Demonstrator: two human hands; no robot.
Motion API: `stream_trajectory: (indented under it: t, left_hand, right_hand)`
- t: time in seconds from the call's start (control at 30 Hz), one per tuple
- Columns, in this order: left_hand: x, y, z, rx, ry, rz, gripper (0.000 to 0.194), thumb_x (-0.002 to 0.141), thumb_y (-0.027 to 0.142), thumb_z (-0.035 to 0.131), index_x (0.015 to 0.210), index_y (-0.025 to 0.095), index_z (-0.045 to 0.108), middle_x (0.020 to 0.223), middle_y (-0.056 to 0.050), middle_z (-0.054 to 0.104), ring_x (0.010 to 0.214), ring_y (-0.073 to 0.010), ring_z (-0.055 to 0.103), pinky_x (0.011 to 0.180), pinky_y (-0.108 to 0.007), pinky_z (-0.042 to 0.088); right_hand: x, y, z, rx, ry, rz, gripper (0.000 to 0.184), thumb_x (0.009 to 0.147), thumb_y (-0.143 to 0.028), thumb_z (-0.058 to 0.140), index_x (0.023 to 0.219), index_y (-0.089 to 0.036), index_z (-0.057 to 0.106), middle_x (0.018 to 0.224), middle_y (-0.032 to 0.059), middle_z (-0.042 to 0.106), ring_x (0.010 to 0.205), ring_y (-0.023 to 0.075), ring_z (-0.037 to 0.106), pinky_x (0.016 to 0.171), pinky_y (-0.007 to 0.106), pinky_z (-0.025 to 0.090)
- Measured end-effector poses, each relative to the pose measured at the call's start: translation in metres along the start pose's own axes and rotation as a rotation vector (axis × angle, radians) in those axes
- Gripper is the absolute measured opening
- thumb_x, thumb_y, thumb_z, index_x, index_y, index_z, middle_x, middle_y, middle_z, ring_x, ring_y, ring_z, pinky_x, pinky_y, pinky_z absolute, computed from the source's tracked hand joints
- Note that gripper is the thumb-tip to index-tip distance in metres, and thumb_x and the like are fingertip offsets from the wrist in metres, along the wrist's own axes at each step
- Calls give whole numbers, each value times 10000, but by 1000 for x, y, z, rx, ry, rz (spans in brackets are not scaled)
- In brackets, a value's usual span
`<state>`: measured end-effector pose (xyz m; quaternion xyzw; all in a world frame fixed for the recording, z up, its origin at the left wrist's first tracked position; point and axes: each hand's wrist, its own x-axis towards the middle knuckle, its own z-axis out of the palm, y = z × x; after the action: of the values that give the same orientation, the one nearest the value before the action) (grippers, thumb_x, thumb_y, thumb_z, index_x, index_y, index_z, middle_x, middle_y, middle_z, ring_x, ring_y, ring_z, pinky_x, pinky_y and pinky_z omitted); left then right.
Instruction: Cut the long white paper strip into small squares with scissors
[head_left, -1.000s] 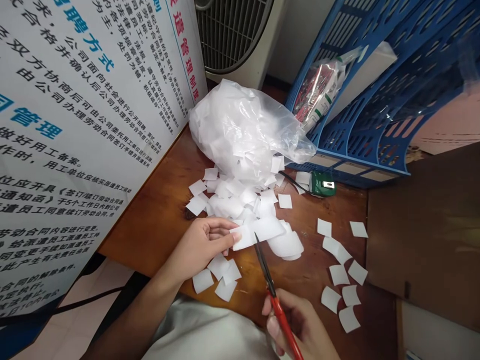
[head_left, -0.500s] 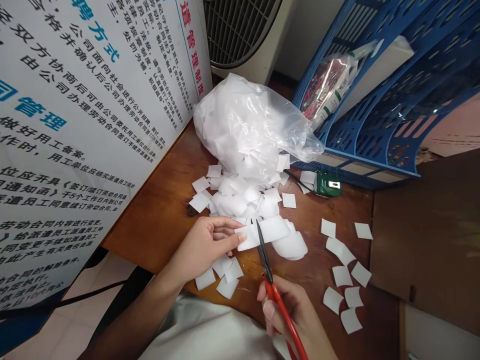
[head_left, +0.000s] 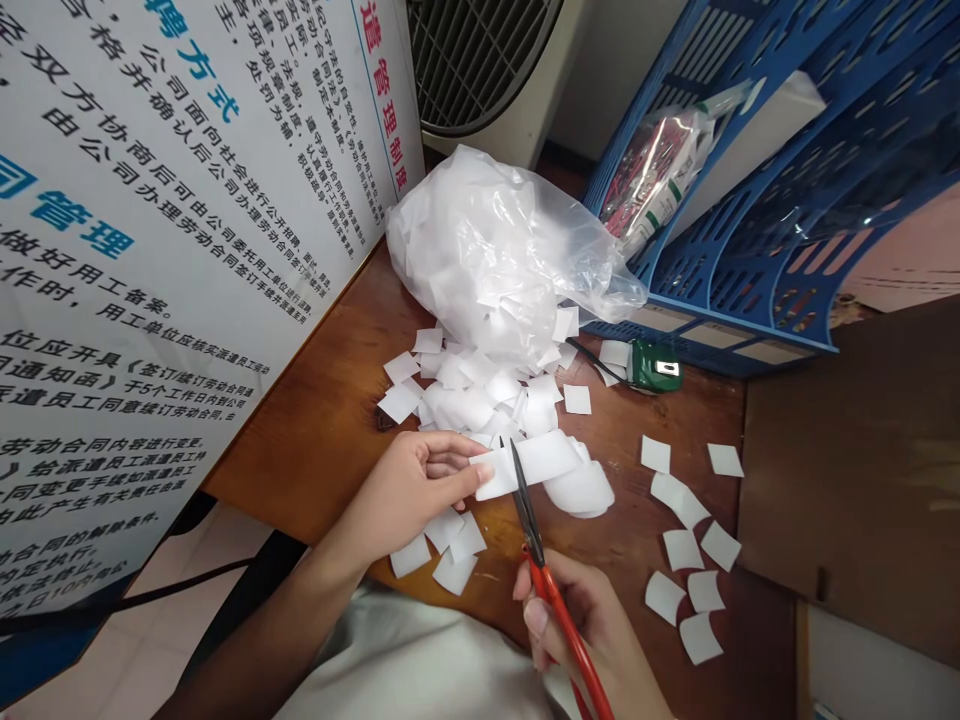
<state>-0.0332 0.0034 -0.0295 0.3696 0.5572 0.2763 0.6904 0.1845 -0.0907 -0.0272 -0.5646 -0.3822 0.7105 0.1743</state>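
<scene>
My left hand (head_left: 429, 482) pinches the left end of a white strip (head_left: 547, 457), thin and paper-like, between thumb and fingers. In my right hand (head_left: 581, 610) is a pair of scissors (head_left: 555, 590) with red handles and dark blades. The parted blades straddle the strip a little to the right of my left thumb. Beneath the strip's right end lies a stack of white pieces (head_left: 581, 492). Small white squares (head_left: 465, 540) rest on the wood just below my left hand, and a larger heap of white squares (head_left: 480, 390) lies beyond it.
A clear plastic bag (head_left: 495, 240) full of white pieces stands behind the heap. Right of it are a green tape measure (head_left: 655, 366) and a blue file rack (head_left: 720, 330). Several squares (head_left: 682, 550) lie scattered at right. A printed board (head_left: 187, 250) borders the wooden table (head_left: 300, 440).
Almost nothing differs. Both hands, the strip and the scissors hold the same places, and the whole view has shifted by a few pixels.
</scene>
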Motion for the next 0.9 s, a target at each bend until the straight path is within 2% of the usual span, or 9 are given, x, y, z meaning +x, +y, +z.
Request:
stream_trajectory:
  t: [0.23, 0.57, 0.9]
  left_hand:
    - [1, -3, -2, 11, -10, -3, 331, 832, 400, 792, 1052, 154, 767, 822, -51, 746, 683, -126, 638, 610, -204, 519]
    - [0, -2, -1, -10, -12, -27, 295, 820, 364, 806, 1022, 151, 774, 783, -32, 731, 672, -117, 644, 601, -188, 518]
    - [2, -4, -1, -18, -14, -33, 314, 803, 361, 820, 1022, 141, 772, 788, -38, 732, 658, -113, 628, 605, -194, 517]
  right_hand:
    - [-1, 4, -1, 18, -27, 15, 490, 904, -636, 590, 851, -150, 549, 703, -10, 505, 588, 90, 446, 585, 230, 388]
    - [0, 6, -2, 94, -25, 124, 558, 802, -676, 685, 917, -138, 595, 711, -20, 505, 541, 87, 506, 541, 221, 411]
    - [0, 15, -1, 75, -3, 157, 445, 814, -574, 716, 850, -146, 600, 640, -35, 490, 490, 95, 521, 505, 214, 419]
